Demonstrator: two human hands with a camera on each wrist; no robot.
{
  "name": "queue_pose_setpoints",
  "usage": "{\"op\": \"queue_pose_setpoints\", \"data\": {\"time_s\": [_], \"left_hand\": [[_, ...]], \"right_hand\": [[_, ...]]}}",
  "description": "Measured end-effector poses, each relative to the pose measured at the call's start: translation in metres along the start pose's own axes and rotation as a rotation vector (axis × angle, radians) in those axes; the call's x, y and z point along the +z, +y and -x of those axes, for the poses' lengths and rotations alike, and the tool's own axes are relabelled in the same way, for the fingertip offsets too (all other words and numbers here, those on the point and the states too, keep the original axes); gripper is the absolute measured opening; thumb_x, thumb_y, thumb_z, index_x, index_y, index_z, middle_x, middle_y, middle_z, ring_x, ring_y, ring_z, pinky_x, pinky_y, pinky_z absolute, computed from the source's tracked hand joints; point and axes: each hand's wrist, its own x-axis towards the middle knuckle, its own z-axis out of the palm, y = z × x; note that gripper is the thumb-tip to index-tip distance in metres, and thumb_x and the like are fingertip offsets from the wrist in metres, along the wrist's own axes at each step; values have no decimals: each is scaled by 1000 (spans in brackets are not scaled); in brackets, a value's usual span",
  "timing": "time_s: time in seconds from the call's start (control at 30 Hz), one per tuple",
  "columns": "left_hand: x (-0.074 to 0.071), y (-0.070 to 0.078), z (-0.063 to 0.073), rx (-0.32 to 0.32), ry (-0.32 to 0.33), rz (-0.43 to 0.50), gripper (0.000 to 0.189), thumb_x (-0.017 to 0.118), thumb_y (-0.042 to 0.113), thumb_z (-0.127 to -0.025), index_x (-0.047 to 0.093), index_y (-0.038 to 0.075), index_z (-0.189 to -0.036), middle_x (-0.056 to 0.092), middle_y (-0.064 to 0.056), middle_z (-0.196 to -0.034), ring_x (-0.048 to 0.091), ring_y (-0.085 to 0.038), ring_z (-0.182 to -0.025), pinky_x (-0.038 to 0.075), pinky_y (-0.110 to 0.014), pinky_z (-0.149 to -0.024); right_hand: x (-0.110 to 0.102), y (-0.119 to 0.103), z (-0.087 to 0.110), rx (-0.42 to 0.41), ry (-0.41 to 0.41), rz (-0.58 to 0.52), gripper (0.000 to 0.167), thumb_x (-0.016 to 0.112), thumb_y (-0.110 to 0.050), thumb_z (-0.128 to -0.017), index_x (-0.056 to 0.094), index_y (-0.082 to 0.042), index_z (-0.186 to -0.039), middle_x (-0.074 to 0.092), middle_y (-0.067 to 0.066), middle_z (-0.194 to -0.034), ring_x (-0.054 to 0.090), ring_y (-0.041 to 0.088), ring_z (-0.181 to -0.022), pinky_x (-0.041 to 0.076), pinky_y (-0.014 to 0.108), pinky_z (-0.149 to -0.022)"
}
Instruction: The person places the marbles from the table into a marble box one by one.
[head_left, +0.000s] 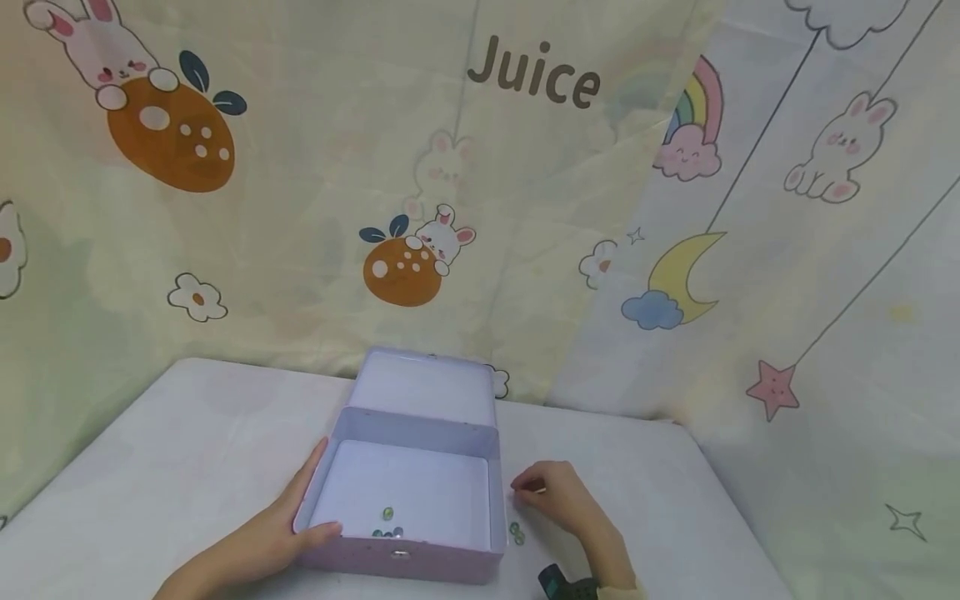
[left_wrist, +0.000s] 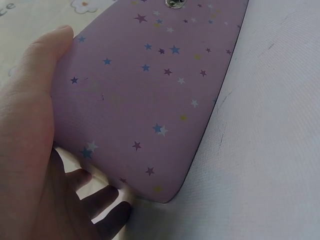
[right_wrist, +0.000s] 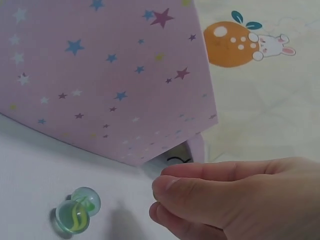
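Observation:
A lidded tin box [head_left: 401,560], lilac with small stars outside and pale inside, stands with its lid [head_left: 423,385] tipped back. My left hand [head_left: 262,533] grips its near left corner, thumb at the front rim and fingers along the left side. Several glass marbles [head_left: 387,513] lie inside near the front wall. To the right of the box, my right hand [head_left: 558,497] pinches thumb and fingers together. A sliver of green shows between them in the right wrist view, apparently a marble mostly hidden by the fingertips. Two green-swirled marbles [right_wrist: 73,216] lie touching on the table beside the box.
The white table [head_left: 660,492] ends at a patterned cloth backdrop [head_left: 300,208] behind the box. A black device [head_left: 566,583] sits at the right wrist. A metal clasp [head_left: 400,553] is on the box's front.

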Motion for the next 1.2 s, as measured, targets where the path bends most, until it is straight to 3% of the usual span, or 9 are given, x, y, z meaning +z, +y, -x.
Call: {"op": "queue_pose_setpoints", "data": {"time_s": [0.13,0.43,0.57,0.67,0.83,0.97,1.07,1.2], "left_hand": [[3,-2,-1,73,15,46,100,67,27,-85,-6,28,-153,6,-25,-157,4,29,-123,9,7,-90],[7,-4,-1,150,64,7,100,69,26,-84,-2,19,-154,11,-26,-155,6,29,-124,10,8,-89],[7,-7,4,74,45,-85,101,68,31,-85,-4,21,-154,15,-23,-154,5,33,-118,31,-11,-100],[5,-8,3,8,0,-105,100,65,33,-86,-8,25,-153,12,-19,-156,3,35,-114,42,-25,-96],[4,-10,3,-37,-61,-29,100,64,33,-87,-10,24,-153,7,-16,-157,8,31,-117,38,-20,-99],[1,-5,2,-117,-112,8,98,62,34,-89,-15,34,-150,4,-11,-158,19,7,-130,37,-22,-100],[1,0,1,-74,-63,-35,98,63,35,-88,-11,33,-152,8,-12,-158,25,-4,-134,39,-25,-100],[3,1,8,61,37,-60,98,67,31,-85,-2,20,-154,14,-22,-156,14,16,-133,30,-13,-102]], "right_hand": [[-3,-1,1,-13,19,-29,10,70,-10,-83,74,-11,-92,72,0,-90,68,13,-82,55,25,-71],[-5,-7,6,-76,111,-82,9,70,-13,-85,73,-9,-92,72,-1,-90,68,12,-83,53,18,-69],[-2,-7,9,-103,109,-106,10,69,-14,-86,72,-7,-93,72,0,-90,68,10,-83,53,17,-69],[-2,-7,10,-123,133,-103,9,68,-12,-85,72,-6,-92,72,0,-89,67,8,-82,54,19,-70],[0,-7,12,-147,141,-112,8,68,-10,-85,72,-6,-91,72,2,-88,67,6,-80,55,20,-70],[-3,-6,10,-153,125,-106,8,68,-12,-86,72,-7,-92,71,1,-90,67,6,-82,54,19,-70],[-5,-6,8,-144,145,-90,8,68,-12,-86,72,-9,-92,71,-1,-90,67,9,-83,54,19,-70],[-3,-8,9,-130,136,-100,8,68,-12,-86,72,-9,-92,70,-2,-91,68,11,-84,54,20,-71]]}}
